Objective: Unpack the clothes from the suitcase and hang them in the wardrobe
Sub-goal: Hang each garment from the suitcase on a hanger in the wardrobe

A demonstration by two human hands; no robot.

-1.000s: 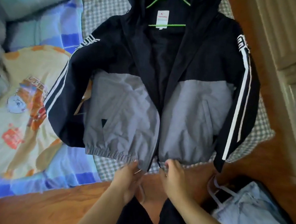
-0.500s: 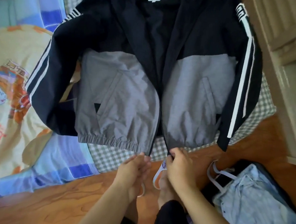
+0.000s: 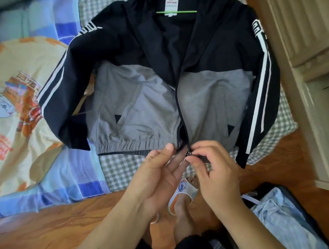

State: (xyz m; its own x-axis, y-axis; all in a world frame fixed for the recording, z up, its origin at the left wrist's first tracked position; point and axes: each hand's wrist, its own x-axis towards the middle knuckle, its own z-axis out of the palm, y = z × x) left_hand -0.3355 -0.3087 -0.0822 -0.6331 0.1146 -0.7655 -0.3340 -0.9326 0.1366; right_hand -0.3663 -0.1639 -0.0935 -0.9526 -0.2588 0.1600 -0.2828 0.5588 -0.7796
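So, black-and-grey jacket (image 3: 162, 96) spread flat on the checked bedsheet (image 3: 123, 168), already on a green hanger (image 3: 176, 11). Right hand (image 3: 213, 173) pinching the zipper pull (image 3: 188, 153) at the hem, fingers curled tight round it. Left hand (image 3: 154, 175) just beside, fingers straight, fingertips under the hem edge. Light blue shirt (image 3: 290, 226) in the suitcase, well off past the right fingers.

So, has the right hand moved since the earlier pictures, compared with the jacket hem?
Yes. The right hand has come up from just below the jacket hem and now overlaps it, pinching the zipper.
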